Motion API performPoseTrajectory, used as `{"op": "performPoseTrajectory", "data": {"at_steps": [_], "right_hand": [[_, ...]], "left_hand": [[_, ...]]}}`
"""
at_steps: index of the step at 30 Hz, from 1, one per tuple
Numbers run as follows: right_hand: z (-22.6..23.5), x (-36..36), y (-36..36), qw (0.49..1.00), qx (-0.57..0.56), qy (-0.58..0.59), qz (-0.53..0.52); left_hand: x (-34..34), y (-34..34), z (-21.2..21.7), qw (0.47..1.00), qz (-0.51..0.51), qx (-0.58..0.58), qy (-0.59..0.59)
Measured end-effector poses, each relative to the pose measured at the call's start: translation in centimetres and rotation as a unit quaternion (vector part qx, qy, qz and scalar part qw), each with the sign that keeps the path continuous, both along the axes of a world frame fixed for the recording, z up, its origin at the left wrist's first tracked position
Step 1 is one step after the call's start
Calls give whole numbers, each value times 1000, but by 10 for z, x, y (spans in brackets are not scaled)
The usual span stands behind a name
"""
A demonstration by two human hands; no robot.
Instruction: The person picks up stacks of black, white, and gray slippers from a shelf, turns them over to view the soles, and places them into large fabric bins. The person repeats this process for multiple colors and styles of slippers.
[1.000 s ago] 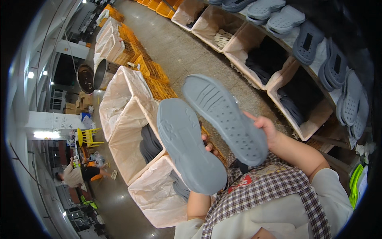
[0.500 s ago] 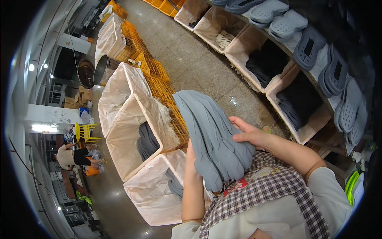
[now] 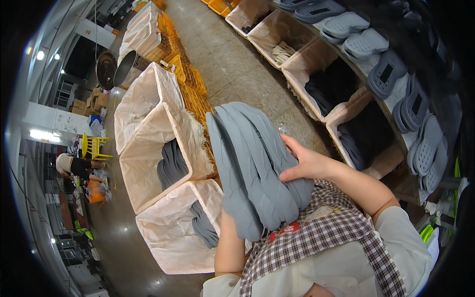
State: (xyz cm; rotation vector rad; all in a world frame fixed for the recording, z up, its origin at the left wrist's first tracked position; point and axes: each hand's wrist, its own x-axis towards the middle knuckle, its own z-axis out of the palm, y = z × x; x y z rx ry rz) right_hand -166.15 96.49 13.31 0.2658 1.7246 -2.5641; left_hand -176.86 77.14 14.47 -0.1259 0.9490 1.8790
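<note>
In front of my chest I carry a stack of several grey foam shoe soles (image 3: 257,168), pressed side by side, their edges patterned with wavy grooves. My right hand (image 3: 306,161) grips the stack from the right, thumb on the near face and fingers over the far edge. From the left, my left forearm (image 3: 230,247) runs up behind the soles; they cover the left hand, which supports them from that side. More dark grey soles (image 3: 172,163) lie in a lined bin to my left, and grey soles (image 3: 204,225) in the nearer bin.
White cloth-lined bins (image 3: 170,247) and yellow crates (image 3: 185,81) form a row on the left. More lined bins (image 3: 304,106) stand beneath a shelf on the right, which bears grey clogs (image 3: 429,143). A person (image 3: 74,166) bends over at far left, near a yellow chair (image 3: 94,147).
The stack has tilted and shifted slightly left, with its soles fanned a little apart. My left hand has slipped out of sight behind it. The distant person has bent lower.
</note>
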Motion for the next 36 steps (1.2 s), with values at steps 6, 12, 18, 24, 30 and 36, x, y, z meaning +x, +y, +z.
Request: {"op": "performPoseTrajectory", "data": {"at_steps": [6,12,18,24,30,36], "right_hand": [[20,-1,-8,993,114,-23,5],[41,-2,-8,979,205,-4,22],[54,0,-7,978,208,13,26],[57,1,-6,971,237,-3,20],[49,-5,-3,981,194,5,13],[42,-10,-3,988,152,3,28]], "left_hand": [[1,-10,-2,1000,8,16,-6],[0,-14,0,999,8,35,-4],[-2,-16,2,999,8,51,2],[-4,-14,2,998,-1,64,3],[-10,-1,-5,997,-18,74,-1],[-10,-1,-7,996,-12,83,-9]]}}
